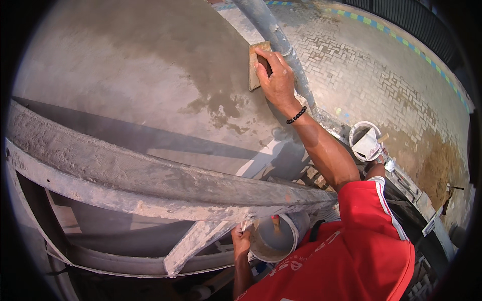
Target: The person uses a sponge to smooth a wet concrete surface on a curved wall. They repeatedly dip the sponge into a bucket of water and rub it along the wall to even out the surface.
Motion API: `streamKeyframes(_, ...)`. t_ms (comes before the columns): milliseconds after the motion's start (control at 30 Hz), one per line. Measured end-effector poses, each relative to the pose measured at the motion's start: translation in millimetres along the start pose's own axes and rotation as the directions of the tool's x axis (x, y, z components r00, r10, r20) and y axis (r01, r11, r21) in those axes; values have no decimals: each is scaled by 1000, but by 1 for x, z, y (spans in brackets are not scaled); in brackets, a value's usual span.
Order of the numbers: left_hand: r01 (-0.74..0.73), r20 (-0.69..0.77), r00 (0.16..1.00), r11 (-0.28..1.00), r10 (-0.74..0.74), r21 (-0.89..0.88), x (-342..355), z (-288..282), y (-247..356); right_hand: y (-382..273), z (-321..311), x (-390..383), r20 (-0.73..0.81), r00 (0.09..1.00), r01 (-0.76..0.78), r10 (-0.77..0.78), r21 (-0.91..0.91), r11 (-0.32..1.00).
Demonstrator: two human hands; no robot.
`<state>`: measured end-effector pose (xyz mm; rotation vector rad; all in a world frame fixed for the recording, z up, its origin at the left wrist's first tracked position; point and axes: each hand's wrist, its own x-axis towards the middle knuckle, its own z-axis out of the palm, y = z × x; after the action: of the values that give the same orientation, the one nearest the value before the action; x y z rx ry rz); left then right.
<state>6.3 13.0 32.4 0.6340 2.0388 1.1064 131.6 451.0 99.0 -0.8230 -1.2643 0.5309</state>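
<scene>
My right hand (pixel 279 83) grips a small rectangular plastering float (pixel 253 75) with a worn, tan board. The float lies against the grey plastered wall (pixel 150 65), close to its right edge, where dark wet patches show below. Lower down, my left hand (pixel 241 240) is closed near the underside of a plaster-caked metal beam (pixel 165 183). What its fingers hold there is not clear. Beside that hand is a bucket (pixel 292 241) of grey liquid, with a red-and-tan tool (pixel 276 220) standing in it.
A grey pipe (pixel 268 25) runs along the wall's right edge. Far below, a white bucket (pixel 357 129) stands near part of another person (pixel 375 169). Block paving (pixel 341 60) and brown sand (pixel 434 160) lie to the right. A slanted brace (pixel 196 246) supports the beam.
</scene>
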Motion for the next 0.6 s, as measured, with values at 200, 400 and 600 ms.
streamKeyframes(200,-25,13,1000,998,26,-58,-5,6,3,72,-6,-190,382,922,-20,57,-102,995)
streamKeyframes(400,-22,9,1000,999,23,-32,-6,-2,-7,39,-22,-34,1,998,-68,68,-31,997)
streamKeyframes(600,-31,8,999,999,31,-8,-6,-1,0,60,6,-116,125,982,-137,144,-65,988)
